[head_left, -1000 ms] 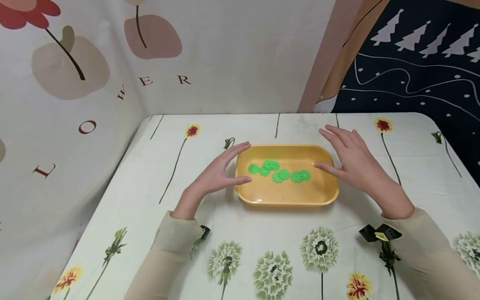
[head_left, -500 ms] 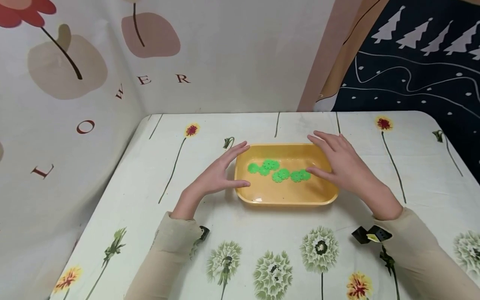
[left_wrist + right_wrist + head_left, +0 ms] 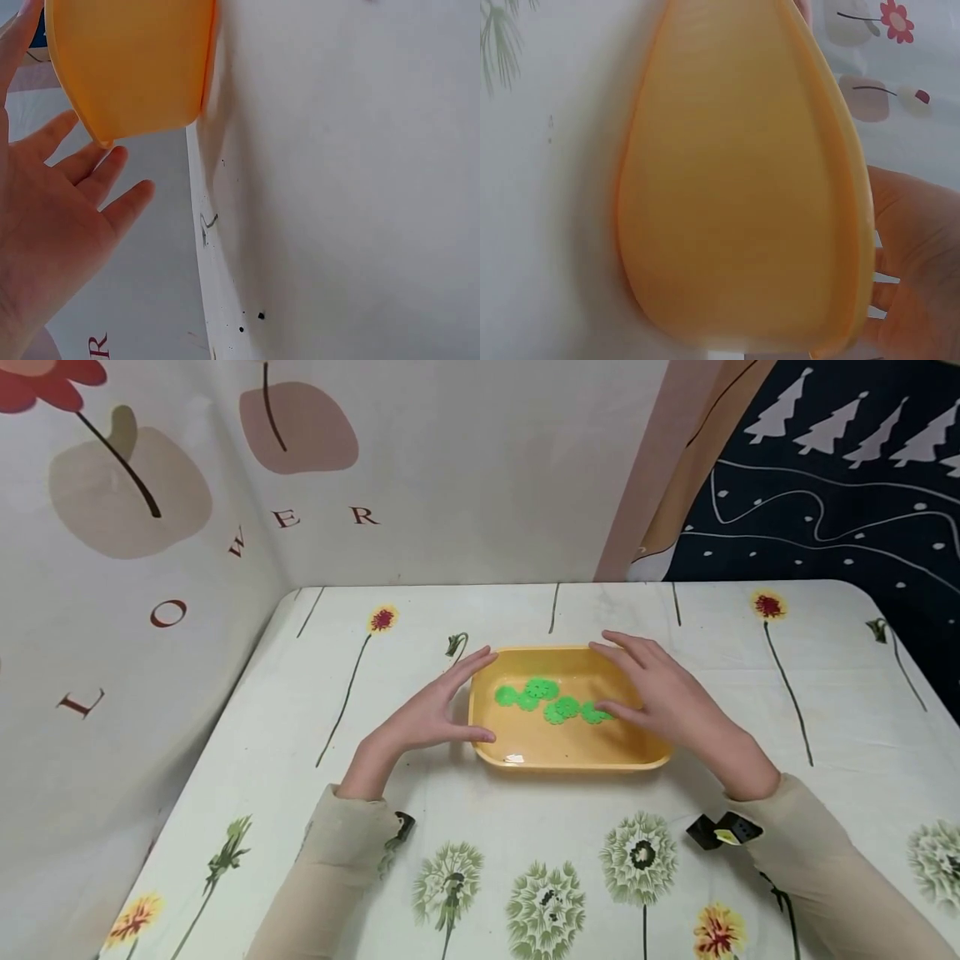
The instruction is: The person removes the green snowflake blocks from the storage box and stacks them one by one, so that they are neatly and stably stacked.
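Note:
A yellow tray (image 3: 570, 757) holds several green scalloped discs (image 3: 566, 707) in small overlapping clusters. At the tray's left end is my left hand (image 3: 427, 710), fingers spread and thumb apart, around the rim; in the left wrist view its fingers (image 3: 101, 176) are beside the tray's end wall (image 3: 139, 67). My right hand (image 3: 667, 697) reaches over the tray's right end, fingers spread, its thumb above the rightmost discs and partly hiding them. In the right wrist view the tray's side (image 3: 742, 187) covers part of that hand (image 3: 919, 255). Neither hand grips a thing.
The tray stands on a table with a white flowered cloth (image 3: 487, 802). Behind the table hangs a pale printed sheet (image 3: 480, 468), with a dark tree-patterned cloth (image 3: 810, 510) at the right. Small black devices are at both sleeve cuffs.
My right hand has moved left, from beyond the tray's right end to over it, and now hides part of the rightmost discs. My left hand has barely moved.

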`<state>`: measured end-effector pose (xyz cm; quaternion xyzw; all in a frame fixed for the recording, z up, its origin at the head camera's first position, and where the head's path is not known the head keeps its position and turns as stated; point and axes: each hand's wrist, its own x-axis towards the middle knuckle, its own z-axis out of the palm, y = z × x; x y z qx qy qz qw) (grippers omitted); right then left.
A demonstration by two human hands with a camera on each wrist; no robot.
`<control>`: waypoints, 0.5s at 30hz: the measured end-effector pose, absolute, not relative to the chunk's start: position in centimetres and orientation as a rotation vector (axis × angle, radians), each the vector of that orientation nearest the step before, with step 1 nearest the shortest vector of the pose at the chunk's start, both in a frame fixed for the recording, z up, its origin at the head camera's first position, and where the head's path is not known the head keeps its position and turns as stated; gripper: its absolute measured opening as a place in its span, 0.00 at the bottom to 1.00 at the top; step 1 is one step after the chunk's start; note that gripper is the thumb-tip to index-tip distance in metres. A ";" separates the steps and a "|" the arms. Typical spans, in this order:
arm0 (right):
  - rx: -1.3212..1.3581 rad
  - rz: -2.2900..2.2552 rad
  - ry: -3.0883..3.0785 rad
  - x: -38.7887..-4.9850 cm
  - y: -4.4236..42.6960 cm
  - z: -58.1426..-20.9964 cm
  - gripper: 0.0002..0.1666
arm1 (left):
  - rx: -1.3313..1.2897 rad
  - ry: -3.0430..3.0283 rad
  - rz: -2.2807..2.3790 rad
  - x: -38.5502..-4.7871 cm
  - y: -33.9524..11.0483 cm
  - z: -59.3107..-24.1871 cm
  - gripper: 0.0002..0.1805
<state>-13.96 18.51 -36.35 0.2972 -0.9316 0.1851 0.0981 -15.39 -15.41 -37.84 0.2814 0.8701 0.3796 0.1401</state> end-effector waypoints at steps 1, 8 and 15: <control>0.882 0.555 -2.765 -13.9 18.4 -36.3 0.43 | 0.818 2.507 1.098 -15.4 -15.4 -37.8 0.60; 0.908 0.575 -2.769 -13.7 17.5 -36.9 0.41 | 0.864 2.441 1.109 -15.4 -15.5 -37.8 0.64; 0.942 0.562 -2.735 -13.7 16.6 -37.5 0.40 | 0.905 2.388 1.102 -15.3 -15.7 -38.1 0.70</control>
